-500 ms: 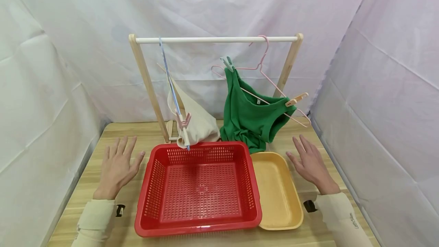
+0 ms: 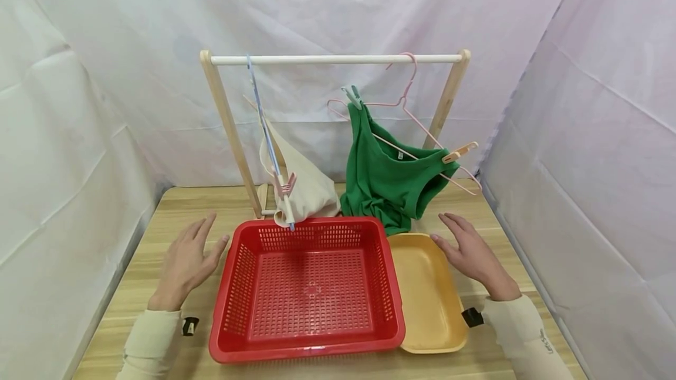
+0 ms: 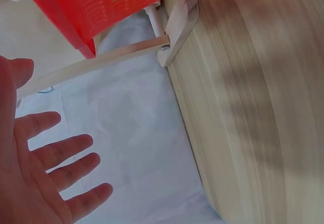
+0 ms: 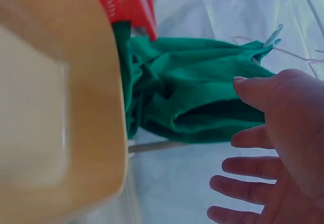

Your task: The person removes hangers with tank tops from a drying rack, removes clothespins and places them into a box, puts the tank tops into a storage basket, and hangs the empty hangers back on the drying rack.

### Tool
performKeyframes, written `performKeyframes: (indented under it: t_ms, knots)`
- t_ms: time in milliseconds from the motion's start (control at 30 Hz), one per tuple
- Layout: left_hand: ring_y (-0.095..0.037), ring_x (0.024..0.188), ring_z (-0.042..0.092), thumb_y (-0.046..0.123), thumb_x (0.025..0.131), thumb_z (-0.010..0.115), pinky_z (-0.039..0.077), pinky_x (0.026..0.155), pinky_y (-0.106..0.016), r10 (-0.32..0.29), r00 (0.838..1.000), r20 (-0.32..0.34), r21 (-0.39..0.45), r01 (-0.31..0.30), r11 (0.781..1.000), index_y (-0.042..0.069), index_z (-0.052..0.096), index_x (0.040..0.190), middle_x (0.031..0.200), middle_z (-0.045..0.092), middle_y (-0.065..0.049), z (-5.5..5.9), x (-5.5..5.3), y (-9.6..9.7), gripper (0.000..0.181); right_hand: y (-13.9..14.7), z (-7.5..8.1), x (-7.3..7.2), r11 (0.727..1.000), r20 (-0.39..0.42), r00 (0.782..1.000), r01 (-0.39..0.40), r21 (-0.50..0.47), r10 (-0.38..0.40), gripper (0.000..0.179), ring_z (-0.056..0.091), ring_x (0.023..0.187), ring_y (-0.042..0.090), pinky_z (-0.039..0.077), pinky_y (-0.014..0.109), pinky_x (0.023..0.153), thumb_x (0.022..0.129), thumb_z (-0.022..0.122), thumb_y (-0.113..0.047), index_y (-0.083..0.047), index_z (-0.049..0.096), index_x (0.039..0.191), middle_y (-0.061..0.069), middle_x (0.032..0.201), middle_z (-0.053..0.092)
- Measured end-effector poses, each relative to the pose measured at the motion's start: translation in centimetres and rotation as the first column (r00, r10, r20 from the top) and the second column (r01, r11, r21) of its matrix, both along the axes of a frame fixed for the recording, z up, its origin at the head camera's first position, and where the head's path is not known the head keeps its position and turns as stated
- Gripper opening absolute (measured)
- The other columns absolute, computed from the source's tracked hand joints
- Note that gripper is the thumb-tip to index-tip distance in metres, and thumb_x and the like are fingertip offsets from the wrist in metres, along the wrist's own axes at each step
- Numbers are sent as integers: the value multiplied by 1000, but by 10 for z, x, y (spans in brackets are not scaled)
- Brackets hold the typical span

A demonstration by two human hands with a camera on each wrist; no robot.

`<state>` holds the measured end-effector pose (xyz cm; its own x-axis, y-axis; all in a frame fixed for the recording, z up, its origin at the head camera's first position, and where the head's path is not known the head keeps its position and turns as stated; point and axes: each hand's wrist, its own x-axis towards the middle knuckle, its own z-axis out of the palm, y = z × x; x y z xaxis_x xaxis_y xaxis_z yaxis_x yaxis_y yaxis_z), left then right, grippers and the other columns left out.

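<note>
Two bare hands flank the containers on a wooden worktop (image 2: 195,198). The left hand (image 2: 185,263) lies just left of a red basket (image 2: 308,353), palm toward it, fingers extended and spread, holding nothing. The right hand (image 2: 472,254), likewise spread and without a load, stands beside the far right corner of a yellow tray (image 2: 425,298), which sits against the basket's right side. Behind them, a rack (image 2: 327,60) carries two hangers. From the pink hanger (image 2: 412,78) hangs a green top (image 2: 391,175), tilted, with a pale blue peg (image 2: 352,97) at one shoulder and an orange peg (image 2: 459,153) at the other. The blue hanger (image 2: 270,148) bears a cream cloth (image 2: 306,183) and a pink peg (image 2: 285,185).
</note>
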<state>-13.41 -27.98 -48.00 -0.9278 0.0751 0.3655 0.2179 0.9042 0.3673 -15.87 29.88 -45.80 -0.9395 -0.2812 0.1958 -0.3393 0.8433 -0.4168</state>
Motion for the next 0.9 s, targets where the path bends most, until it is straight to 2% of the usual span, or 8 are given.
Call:
performKeyframes:
  t_ms: [167,300,400,700,900]
  knots:
    - [-52,126,45,40,100,54,38,95,-70,7,998,62,33,-9,999,5,38,151,140,48,-31,-2,4,2,63,-8,4,-1,999,-7,999,-34,-39,33,56,48,127,47,42,64,100,98,64,-26,5,47,142,27,142,47]
    - [-53,127,44,43,101,51,38,93,-73,19,990,137,73,-29,997,9,35,153,143,46,-30,-2,7,3,65,-14,10,0,994,-5,998,-63,-85,63,53,57,115,43,49,60,92,97,64,-24,3,50,140,26,137,52]
    - [-52,128,45,44,101,51,38,95,-72,20,985,170,95,-37,995,9,34,154,144,47,-29,-4,9,4,65,-19,14,-1,991,1,997,-76,-110,76,52,60,111,39,52,58,89,97,64,-24,2,50,140,24,136,54]
    - [-47,121,54,48,102,47,45,90,-67,-7,968,253,160,-34,986,8,30,155,139,53,-28,-8,14,7,68,-33,29,-1,967,69,987,-125,-220,143,51,61,114,38,51,56,92,99,62,-25,3,50,140,22,135,56]
    - [-44,111,61,47,102,49,52,84,-60,-34,963,269,196,-20,980,5,32,153,133,57,-27,-12,16,10,69,-44,39,1,945,106,978,-142,-296,180,50,59,119,36,50,58,94,100,61,-24,0,49,143,19,138,56]
